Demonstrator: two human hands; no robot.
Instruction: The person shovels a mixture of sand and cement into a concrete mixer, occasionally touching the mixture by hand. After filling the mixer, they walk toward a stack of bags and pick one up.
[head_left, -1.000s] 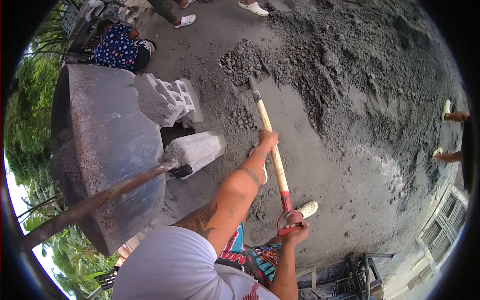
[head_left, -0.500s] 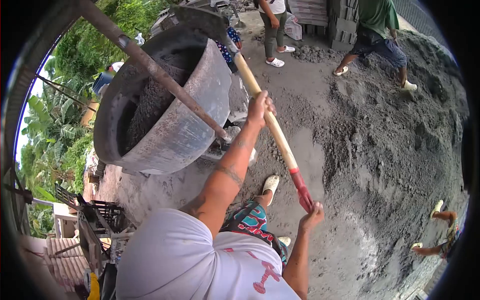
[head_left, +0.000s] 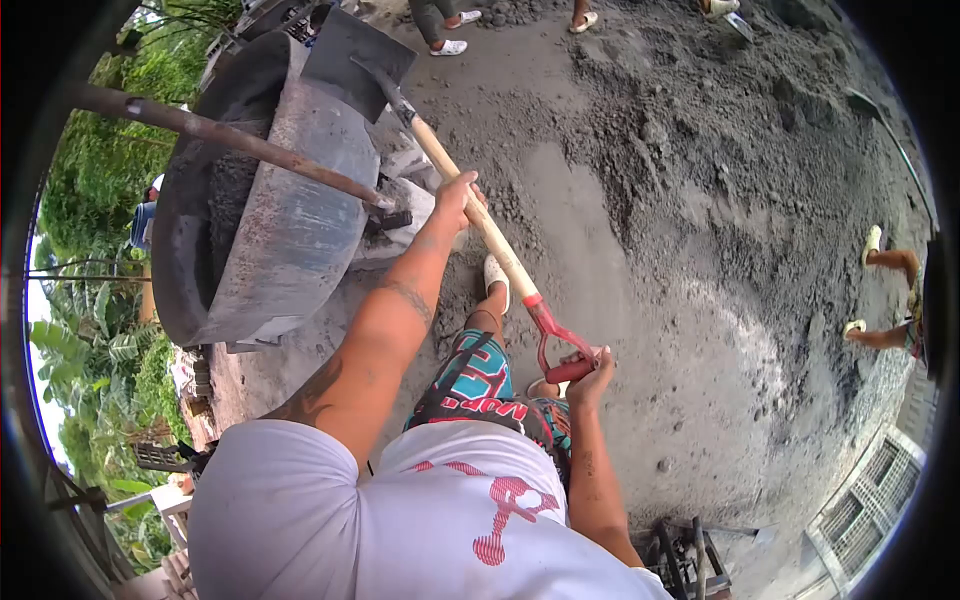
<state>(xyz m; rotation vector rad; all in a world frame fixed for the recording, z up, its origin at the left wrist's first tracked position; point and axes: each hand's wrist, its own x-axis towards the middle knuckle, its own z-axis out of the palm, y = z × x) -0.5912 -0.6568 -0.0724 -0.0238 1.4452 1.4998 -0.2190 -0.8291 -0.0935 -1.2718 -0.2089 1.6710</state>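
A shovel (head_left: 478,226) with a pale wooden shaft slants across the view, gripped in both hands. My left hand (head_left: 460,203) is wrapped round the middle of the shaft. At the lower end my right hand (head_left: 592,374) is closed on the red D-shaped handle (head_left: 546,322). The dark, flat shovel blade (head_left: 345,62) is turned broadside and overlaps the upper rim of a concrete mixer drum (head_left: 318,215). Inside the tilted drum lies grey mix (head_left: 235,190), partly hidden behind its wall.
A rusty bar (head_left: 240,142) crosses the drum's mouth. Grey sand and gravel (head_left: 730,170) spread over the right side. Other people's feet (head_left: 449,47) show at the top, and another person's legs (head_left: 888,262) at the right edge. A metal grate (head_left: 868,500) lies lower right.
The shovel has come away from the drum's mouth and turned, so blade and D-handle now show broadside. Both hands have moved down-left in view. The camera view has shifted too.
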